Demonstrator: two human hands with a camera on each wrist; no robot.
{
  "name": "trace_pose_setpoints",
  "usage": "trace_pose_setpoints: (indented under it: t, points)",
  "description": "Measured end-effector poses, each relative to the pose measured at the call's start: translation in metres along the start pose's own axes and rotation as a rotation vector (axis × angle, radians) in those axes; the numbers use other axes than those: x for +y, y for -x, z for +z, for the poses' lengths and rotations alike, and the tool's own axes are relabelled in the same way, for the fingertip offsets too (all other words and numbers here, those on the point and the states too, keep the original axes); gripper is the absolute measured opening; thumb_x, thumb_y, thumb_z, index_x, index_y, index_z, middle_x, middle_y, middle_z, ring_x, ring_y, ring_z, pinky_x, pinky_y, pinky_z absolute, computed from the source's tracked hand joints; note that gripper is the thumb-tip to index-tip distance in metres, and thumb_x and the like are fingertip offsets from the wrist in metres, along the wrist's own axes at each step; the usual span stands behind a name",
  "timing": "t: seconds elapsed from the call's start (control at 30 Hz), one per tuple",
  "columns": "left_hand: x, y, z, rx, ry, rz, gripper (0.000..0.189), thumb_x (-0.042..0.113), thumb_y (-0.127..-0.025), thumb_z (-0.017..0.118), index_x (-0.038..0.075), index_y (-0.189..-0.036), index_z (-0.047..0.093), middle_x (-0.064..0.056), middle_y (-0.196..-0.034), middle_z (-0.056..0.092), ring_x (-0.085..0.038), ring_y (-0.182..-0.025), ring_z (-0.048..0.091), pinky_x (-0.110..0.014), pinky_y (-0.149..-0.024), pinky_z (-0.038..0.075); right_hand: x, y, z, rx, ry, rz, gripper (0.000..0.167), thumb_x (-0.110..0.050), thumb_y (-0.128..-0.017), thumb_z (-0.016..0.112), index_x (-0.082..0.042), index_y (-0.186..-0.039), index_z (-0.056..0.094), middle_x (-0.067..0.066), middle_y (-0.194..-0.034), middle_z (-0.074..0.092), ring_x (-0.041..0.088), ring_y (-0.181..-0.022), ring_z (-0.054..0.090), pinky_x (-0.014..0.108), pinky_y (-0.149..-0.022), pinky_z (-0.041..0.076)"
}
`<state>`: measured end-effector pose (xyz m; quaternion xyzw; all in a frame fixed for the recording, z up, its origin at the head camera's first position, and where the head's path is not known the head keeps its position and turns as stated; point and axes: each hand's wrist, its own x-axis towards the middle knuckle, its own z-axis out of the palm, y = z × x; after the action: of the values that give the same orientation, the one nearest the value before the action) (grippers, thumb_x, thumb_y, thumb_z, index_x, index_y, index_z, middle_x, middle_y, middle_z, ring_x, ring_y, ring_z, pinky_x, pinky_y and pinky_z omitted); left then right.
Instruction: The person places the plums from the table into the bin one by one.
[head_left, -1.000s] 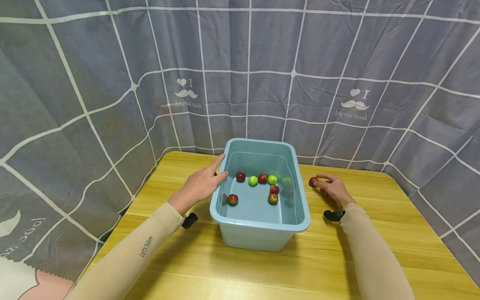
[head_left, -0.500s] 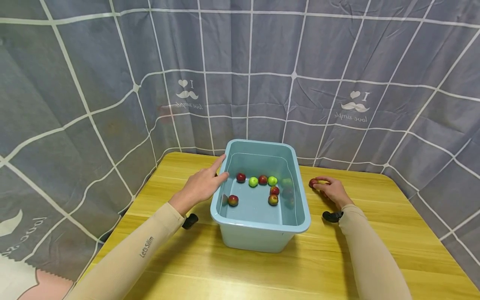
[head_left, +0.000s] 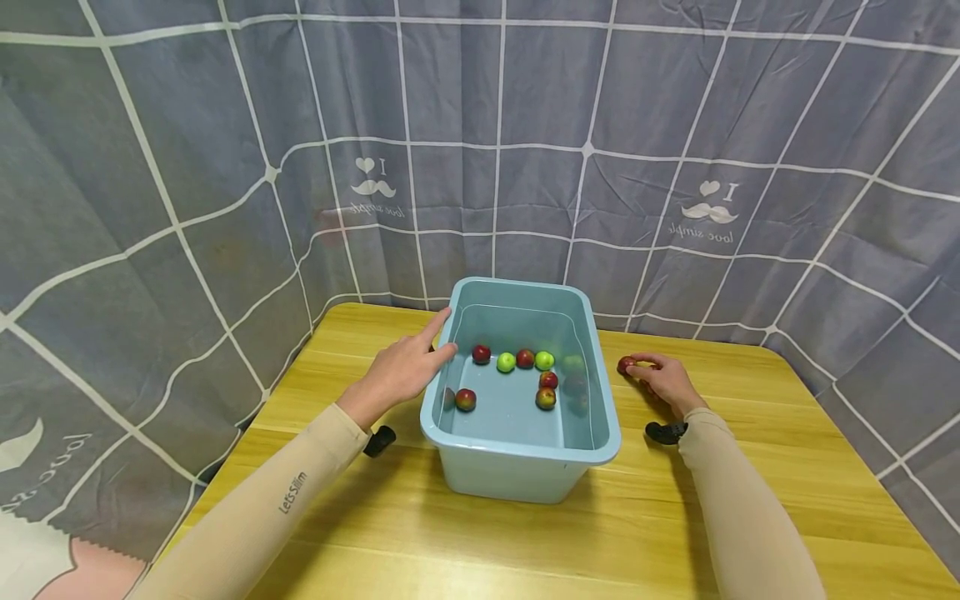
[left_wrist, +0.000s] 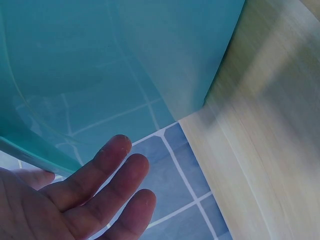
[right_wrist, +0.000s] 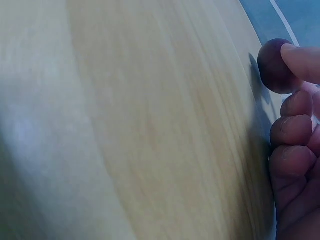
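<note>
In the head view, a light-blue plastic tub (head_left: 517, 452) stands on the wooden table, with several small red and green apples (head_left: 506, 362) on its floor. My left hand (head_left: 405, 367) rests at the tub's left rim, index finger and thumb touching it. The left wrist view shows the other fingers (left_wrist: 112, 195) loosely extended beside the outer wall, holding nothing. To the right of the tub, my right hand (head_left: 667, 383) pinches a dark red apple (head_left: 625, 365) between thumb and fingers. In the right wrist view this apple (right_wrist: 274, 67) is low over the table or touching it; I cannot tell which.
The wooden table (head_left: 480, 550) reaches back to a grey curtain (head_left: 540, 192) with white grid lines, which also hangs along the left and right sides. A black wrist strap mount (head_left: 664, 432) sits under the right wrist, another black mount (head_left: 379, 441) by the left.
The right hand's fingers have come in around the red apple and pinch it, with the hand shifted slightly left. The left hand, the tub and its apples have stayed put.
</note>
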<state>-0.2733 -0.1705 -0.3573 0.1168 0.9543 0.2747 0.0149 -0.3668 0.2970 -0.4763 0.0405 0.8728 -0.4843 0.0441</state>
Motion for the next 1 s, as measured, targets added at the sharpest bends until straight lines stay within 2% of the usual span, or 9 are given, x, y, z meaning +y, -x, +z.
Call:
trace_pose_setpoints:
  t: [0.23, 0.43, 0.63, 0.87, 1.0]
  points:
    - [-0.0004, 0.0005, -0.0009, -0.002, 0.000, 0.000, 0.070, 0.056, -0.102, 0.036, 0.033, -0.163, 0.010, -0.004, -0.095, 0.069, -0.023, -0.081, 0.063, -0.036, -0.060, 0.044, -0.0026, 0.0007, -0.0022, -0.010, 0.005, 0.001, 0.054, -0.038, -0.096, 0.068, -0.007, -0.139, 0.058, -0.001, -0.075, 0.055, 0.012, -0.063, 0.049, 0.025, -0.060, 0.043]
    - [0.0000, 0.0004, -0.0009, -0.003, 0.006, 0.003, 0.070, 0.056, -0.102, 0.036, 0.033, -0.163, 0.010, -0.003, -0.091, 0.068, -0.024, -0.081, 0.063, -0.036, -0.061, 0.044, -0.0033, 0.0030, -0.0032, -0.017, 0.009, -0.001, 0.055, -0.038, -0.096, 0.067, -0.005, -0.139, 0.057, -0.001, -0.078, 0.057, 0.012, -0.063, 0.050, 0.024, -0.059, 0.043]
    - [0.0007, 0.0001, -0.0005, 0.001, -0.002, 0.004, 0.070, 0.056, -0.102, 0.036, 0.034, -0.163, 0.011, -0.004, -0.099, 0.069, -0.025, -0.086, 0.063, -0.037, -0.063, 0.044, -0.0040, 0.0043, -0.0059, -0.024, 0.006, 0.003, 0.055, -0.038, -0.095, 0.068, -0.005, -0.138, 0.058, 0.000, -0.076, 0.057, 0.011, -0.061, 0.049, 0.025, -0.057, 0.042]
    - [0.0003, 0.0004, -0.0002, 0.000, -0.003, 0.001, 0.070, 0.056, -0.102, 0.036, 0.034, -0.163, 0.011, -0.002, -0.092, 0.068, -0.024, -0.084, 0.063, -0.036, -0.062, 0.044, -0.0063, 0.0045, -0.0083, -0.039, -0.010, 0.009, 0.054, -0.039, -0.094, 0.070, -0.006, -0.136, 0.059, 0.002, -0.072, 0.055, 0.015, -0.061, 0.049, 0.025, -0.058, 0.041]
    - [0.0002, 0.0003, 0.0000, -0.001, 0.004, -0.001, 0.070, 0.056, -0.101, 0.036, 0.034, -0.163, 0.010, -0.002, -0.089, 0.068, -0.024, -0.084, 0.063, -0.036, -0.062, 0.044, -0.0074, 0.0048, -0.0103, -0.056, -0.006, -0.020, 0.053, -0.038, -0.095, 0.069, -0.003, -0.133, 0.060, 0.002, -0.066, 0.052, 0.016, -0.058, 0.048, 0.026, -0.055, 0.039]
